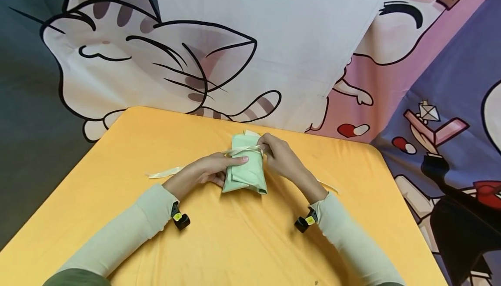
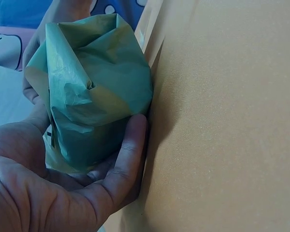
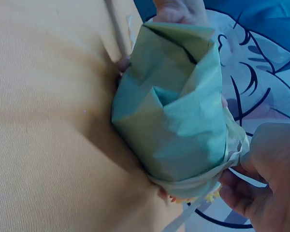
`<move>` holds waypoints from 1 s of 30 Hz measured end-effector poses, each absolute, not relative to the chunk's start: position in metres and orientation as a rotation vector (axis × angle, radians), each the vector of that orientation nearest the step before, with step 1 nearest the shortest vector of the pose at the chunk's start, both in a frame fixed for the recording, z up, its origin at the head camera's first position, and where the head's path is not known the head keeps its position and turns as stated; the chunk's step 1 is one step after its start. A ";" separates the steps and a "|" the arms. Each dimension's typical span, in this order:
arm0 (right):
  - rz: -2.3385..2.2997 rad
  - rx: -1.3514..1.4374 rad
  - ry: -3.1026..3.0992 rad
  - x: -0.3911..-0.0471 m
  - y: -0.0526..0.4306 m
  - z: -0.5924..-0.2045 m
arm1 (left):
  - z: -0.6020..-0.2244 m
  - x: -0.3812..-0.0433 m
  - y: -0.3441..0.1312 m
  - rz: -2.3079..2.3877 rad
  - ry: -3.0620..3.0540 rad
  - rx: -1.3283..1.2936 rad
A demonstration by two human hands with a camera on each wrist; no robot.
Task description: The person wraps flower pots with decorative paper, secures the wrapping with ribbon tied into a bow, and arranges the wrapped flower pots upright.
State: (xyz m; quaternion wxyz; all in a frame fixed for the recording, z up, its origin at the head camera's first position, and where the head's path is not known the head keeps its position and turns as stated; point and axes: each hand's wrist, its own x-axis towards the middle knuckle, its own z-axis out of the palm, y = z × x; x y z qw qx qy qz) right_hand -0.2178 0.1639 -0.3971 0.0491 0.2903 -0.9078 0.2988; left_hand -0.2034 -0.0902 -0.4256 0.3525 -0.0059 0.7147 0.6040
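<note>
A pale green paper-wrapped bundle (image 1: 250, 173) lies near the middle of the table, its folded lower end toward me. A cream ribbon (image 3: 198, 179) crosses around it close to the far end. My left hand (image 1: 211, 166) holds the bundle from the left side, thumb over the top face and fingers curled below it in the left wrist view. At the right edge, my right hand (image 1: 279, 155) pinches the ribbon between thumb and fingers. Small yellow-orange frilly bits (image 3: 181, 199) peek out beyond the ribbon in the right wrist view.
A yellow cloth (image 1: 219, 242) covers the table. One ribbon tail (image 1: 166, 173) stretches out left of the left hand, and another tail (image 1: 328, 186) shows past the right wrist. Behind the table hangs a cartoon-printed curtain (image 1: 289, 60).
</note>
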 end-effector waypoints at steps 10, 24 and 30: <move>0.820 0.935 -2.653 -0.226 0.167 -0.412 | -0.427 -0.204 -0.091 1.577 1.830 -0.011; 0.955 0.930 -2.690 -0.221 0.174 -0.410 | -0.427 -0.208 -0.091 1.567 1.834 0.013; 1.299 0.717 -2.806 -0.215 0.178 -0.392 | -0.430 -0.210 -0.091 1.564 1.824 0.018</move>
